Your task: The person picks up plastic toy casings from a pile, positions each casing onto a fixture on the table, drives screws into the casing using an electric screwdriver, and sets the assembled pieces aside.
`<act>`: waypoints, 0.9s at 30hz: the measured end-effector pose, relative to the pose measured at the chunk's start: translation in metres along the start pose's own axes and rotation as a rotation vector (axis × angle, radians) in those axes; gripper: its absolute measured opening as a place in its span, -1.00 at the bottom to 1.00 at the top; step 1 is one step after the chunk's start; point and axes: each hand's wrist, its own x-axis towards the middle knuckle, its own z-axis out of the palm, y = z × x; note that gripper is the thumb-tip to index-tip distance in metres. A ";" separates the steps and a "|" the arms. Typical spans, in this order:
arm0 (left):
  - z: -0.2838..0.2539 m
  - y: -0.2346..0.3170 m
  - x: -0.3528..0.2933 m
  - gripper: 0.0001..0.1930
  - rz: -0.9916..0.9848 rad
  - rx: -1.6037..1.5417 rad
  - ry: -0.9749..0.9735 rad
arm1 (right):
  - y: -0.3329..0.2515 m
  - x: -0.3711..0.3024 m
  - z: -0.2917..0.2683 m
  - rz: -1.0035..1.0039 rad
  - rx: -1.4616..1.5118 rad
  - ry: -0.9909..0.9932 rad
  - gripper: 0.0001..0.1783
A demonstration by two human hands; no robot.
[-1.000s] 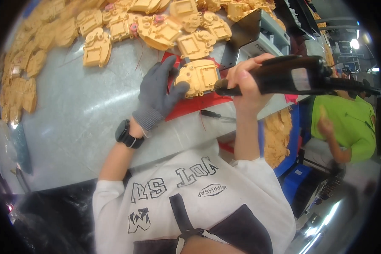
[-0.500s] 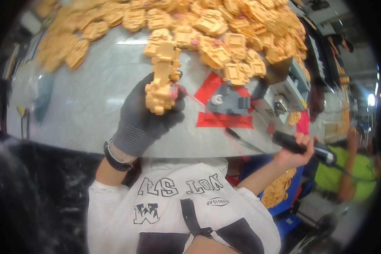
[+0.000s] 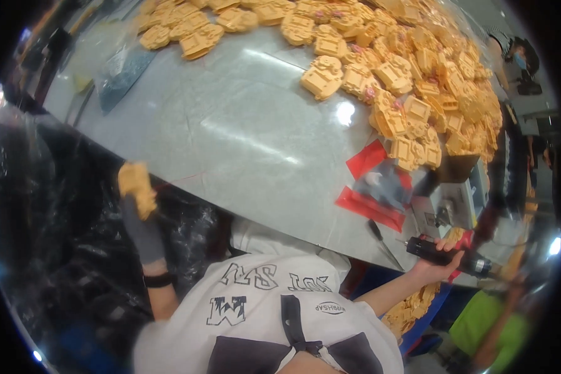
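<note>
My left hand [image 3: 136,215], in a dark grey glove, is off the table's left front edge over the dark area. Its fingers are closed on a yellow molded plastic part [image 3: 134,182]; both are smeared by motion. At the right front edge my bare right hand [image 3: 441,265] wraps round a black electric screwdriver [image 3: 427,250], whose thin bit points left toward the table. Near that bit, a slim dark-handled tool [image 3: 378,234] lies on the table edge. Beyond it sits a grey fixture [image 3: 383,186], blurred, between strips of red tape [image 3: 371,209].
Many similar yellow parts [image 3: 396,71] are heaped across the far right of the grey table [image 3: 243,137]. Right of the fixture stands a grey box-like device [image 3: 455,202]. A blue bin [image 3: 433,299] of yellow parts is below the right edge. Someone in green [image 3: 486,321] is at the lower right.
My left hand has swung from above the table to the left, past its front edge, carrying the yellow part. The view has turned; my right hand still grips the screwdriver.
</note>
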 end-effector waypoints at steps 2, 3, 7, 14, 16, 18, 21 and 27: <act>-0.074 -0.031 -0.006 -0.61 -0.046 0.174 0.324 | 0.009 0.008 -0.012 0.007 -0.008 -0.079 -0.78; -0.170 -0.079 0.011 -0.61 -0.204 0.026 0.246 | 0.010 0.009 -0.009 0.007 -0.019 -0.066 -0.79; -0.148 -0.097 0.025 -0.56 -0.209 0.040 0.345 | 0.014 0.003 -0.004 -0.031 0.006 -0.043 -0.63; 0.333 -0.035 -0.009 -0.31 1.355 0.753 -0.884 | 0.029 -0.002 0.034 0.019 0.068 -0.047 -0.63; 0.385 -0.097 0.027 -0.47 1.476 0.983 -0.949 | 0.029 -0.013 0.056 0.062 0.110 -0.137 -0.62; 0.413 -0.099 0.026 -0.64 1.480 0.762 -0.958 | 0.018 -0.018 0.042 -0.004 0.097 -0.163 -0.70; 0.405 -0.055 -0.002 -0.65 1.203 0.340 -1.062 | -0.005 -0.020 0.007 -0.060 -0.016 0.043 -0.73; 0.372 -0.064 -0.081 -0.51 0.578 1.104 -1.508 | -0.008 -0.022 -0.032 -0.103 -0.027 0.152 -0.57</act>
